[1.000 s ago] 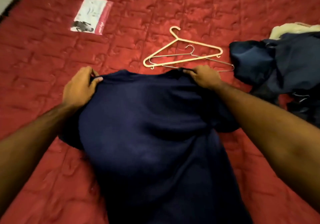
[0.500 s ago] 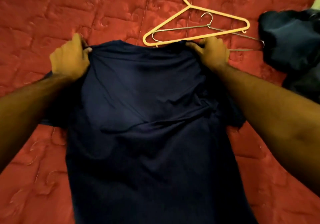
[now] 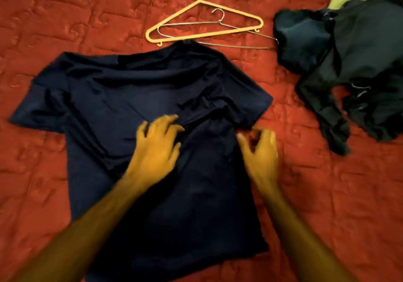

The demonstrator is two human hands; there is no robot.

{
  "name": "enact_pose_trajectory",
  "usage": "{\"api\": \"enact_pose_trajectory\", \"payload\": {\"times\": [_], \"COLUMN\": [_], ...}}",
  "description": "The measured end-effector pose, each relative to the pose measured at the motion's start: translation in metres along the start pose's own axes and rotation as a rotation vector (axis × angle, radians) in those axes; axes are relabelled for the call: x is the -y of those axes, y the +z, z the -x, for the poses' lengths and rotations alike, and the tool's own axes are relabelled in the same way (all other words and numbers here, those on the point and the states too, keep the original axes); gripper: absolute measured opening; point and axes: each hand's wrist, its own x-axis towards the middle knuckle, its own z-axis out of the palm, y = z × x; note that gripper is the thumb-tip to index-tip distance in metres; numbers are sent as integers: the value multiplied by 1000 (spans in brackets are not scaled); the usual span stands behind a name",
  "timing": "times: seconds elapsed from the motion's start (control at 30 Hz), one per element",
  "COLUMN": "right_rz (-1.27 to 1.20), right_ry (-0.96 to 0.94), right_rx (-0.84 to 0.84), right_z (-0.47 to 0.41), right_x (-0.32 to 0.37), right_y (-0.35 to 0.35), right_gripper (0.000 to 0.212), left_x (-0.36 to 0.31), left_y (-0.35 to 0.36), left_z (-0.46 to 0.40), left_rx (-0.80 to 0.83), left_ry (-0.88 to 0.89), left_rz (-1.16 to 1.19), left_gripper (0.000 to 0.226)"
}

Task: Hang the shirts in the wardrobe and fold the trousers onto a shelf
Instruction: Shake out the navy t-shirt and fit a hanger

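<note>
Lying flat, navy shirt — both hands' fingers spread, gripping nothing.

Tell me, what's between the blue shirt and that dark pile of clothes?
Only bare red bedspread lies between the navy shirt and the dark clothes pile; the wire hanger ends farther up. The head view shows it.

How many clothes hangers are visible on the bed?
2. The yellow plastic hanger lies beyond the navy shirt's collar; the thin wire hanger overlaps it, reaching toward the dark clothes pile, which could hide more.

Two bare forearms, no sleeves visible
</note>
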Motion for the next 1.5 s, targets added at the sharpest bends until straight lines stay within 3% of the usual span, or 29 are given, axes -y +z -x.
{"api": "enact_pose_trajectory", "payload": {"times": [0.07, 0.17, 0.27, 0.37, 0.5, 0.57, 0.67, 0.77, 0.9, 1.03, 1.17, 1.23, 1.33, 1.43, 1.5], "right_rz": [94, 285, 388, 492, 390, 365, 245, 104, 112, 310, 479, 512, 403, 136, -35], "right_ry": [65, -123, -229, -242, -224, -346, -370, -295, -312, -392, -494, -518, -456, -373, -343], "right_rx": [114, 213, 232, 210, 460, 529, 653, 801, 919, 934, 900, 800, 661, 509, 392], "right_z": [63, 117, 125, 124, 139, 152, 153, 140, 141, 149, 153, 144, 110, 59, 17], "right_x": [-23, -37, -39, -46, -65, -72, -76, -94, -121, -139, -138, -121, -90, -59, -39], "right_y": [-13, -25, -35, -51, -67, -72, -77, -83, -111, -133, -142, -136, -110, -75, -52], "right_gripper": [61, 59, 43, 45, 74, 81, 71, 57, 60, 67, 73, 60, 40, 10, 16], "left_x": [-51, -104, -128, -142, -137, -133, -120, -99, -78, -88, -92, -86, -70, -57, -47], "left_y": [20, 46, 57, 57, 49, 42, 27, 12, -3, -10, -14, -17, -14, -11, -9], "left_z": [28, 85, 148, 200, 255, 268, 270, 260, 249, 259, 260, 243, 192, 124, 75], "left_rx": [69, 191, 286, 342, 373, 308, 260, 336, 444, 629, 899, 856, 644, 413, 258], "left_ry": [50, 106, 62, 11, -109, -184, -323, -401, -195, 54, -116, -166, -159, -135, -140], "left_rz": [12, -20, -78, -128, -238, -294, -418, -541, -527, -430, -236, -153, -88, 69, 156], "left_gripper": [38, 43, 54, 63, 62, 57, 54, 55, 65, 48, 23, 29, 40, 17, 19]}}
